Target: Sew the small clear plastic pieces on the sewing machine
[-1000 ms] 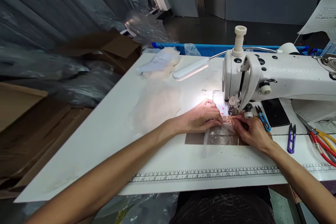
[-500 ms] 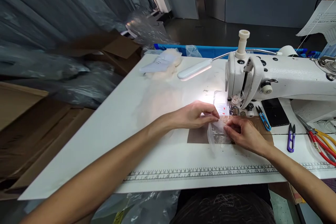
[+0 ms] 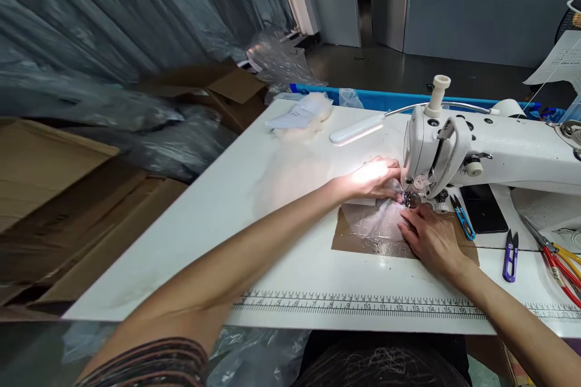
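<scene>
A sheer white fabric (image 3: 374, 221) lies gathered on a brown sheet (image 3: 347, 240), with its upper edge at the presser foot of a white sewing machine (image 3: 512, 142). My left hand (image 3: 379, 178) is under the machine's lamp, just left of the needle area, its fingers closed on the fabric. My right hand (image 3: 426, 233) rests on the brown sheet in front of the presser foot. Its fingertips press on the fabric's right edge, fingers bent and close together. The needle tip is too small to make out.
Blue thread snips (image 3: 463, 217) and a black phone (image 3: 483, 208) lie beside the machine. Purple snips (image 3: 511, 257) and red-handled scissors (image 3: 560, 269) are farther right. A printed ruler (image 3: 363, 305) runs along the front edge. Pale fabric pieces (image 3: 304, 118) sit at the back; cardboard boxes (image 3: 104, 217) stand left.
My left hand has moved up and right to the presser foot, taking the fabric's top edge with it. The fabric now spreads over the brown sheet. The view has shifted slightly.
</scene>
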The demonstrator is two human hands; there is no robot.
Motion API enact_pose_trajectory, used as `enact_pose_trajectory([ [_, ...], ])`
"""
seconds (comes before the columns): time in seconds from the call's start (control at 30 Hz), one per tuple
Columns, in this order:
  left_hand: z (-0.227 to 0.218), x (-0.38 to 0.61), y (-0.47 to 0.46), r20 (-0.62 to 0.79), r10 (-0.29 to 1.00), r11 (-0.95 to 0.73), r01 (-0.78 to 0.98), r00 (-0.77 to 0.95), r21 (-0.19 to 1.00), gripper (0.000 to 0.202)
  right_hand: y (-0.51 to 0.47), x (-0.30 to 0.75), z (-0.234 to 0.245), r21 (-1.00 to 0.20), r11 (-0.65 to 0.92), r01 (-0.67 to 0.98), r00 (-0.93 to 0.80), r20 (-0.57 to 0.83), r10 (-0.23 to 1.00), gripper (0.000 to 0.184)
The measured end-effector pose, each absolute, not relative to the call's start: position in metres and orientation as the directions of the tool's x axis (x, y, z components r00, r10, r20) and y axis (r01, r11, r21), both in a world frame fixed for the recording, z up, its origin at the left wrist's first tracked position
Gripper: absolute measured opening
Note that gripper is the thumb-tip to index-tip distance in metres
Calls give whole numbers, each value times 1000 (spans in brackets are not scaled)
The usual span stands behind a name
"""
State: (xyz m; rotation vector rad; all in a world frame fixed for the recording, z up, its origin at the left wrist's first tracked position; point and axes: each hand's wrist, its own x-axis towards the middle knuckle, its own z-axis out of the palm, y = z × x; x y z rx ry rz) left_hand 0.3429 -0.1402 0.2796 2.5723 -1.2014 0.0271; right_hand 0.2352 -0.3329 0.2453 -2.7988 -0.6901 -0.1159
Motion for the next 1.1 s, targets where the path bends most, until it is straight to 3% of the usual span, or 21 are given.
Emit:
enact_pose_trajectory([
  [0.07, 277, 332, -134, 173, -737, -626, -756, 653, 189, 26, -336, 236, 240, -267, -836, 479, 877, 177, 446, 30],
  [0.17, 273, 304, -123, 219, -771, -571, -802, 598, 178, 28, -339, 238, 239, -356, -807, 471, 882, 178, 437, 35],
  [0.3, 268, 272, -114, 342, -893, -241, -952, 293, 187, 20, -341, 244, 248, -433, -803, 410, 897, 31, 442, 41],
  [0.47, 257, 268, -123, 431, -882, -259, -961, 192, -102, 32, -341, 246, 261, -449, -808, 382, 896, -35, 443, 42],
  [0.53, 253, 270, -126, 465, -868, -274, -950, 176, -152, 31, -341, 245, 264, -440, -812, 385, 892, -49, 449, 42],
  [0.67, 246, 270, -127, 549, -805, -326, -940, 223, -97, 23, -343, 248, 269, -436, -820, 371, 889, -90, 450, 41],
  [0.83, 245, 269, -125, 600, -759, -334, -942, 251, -29, 21, -354, 258, 266, -575, -765, 290, 925, -37, 378, 36],
  [0.93, 246, 269, -126, 613, -758, -303, -952, 222, -30, 20, -362, 259, 261, -509, -801, 316, 926, -19, 378, 35],
  [1.1, 244, 269, -126, 570, -788, -318, -947, 232, -54, 21, -357, 252, 261, -209, -807, 553, 821, -29, 570, 42],
])
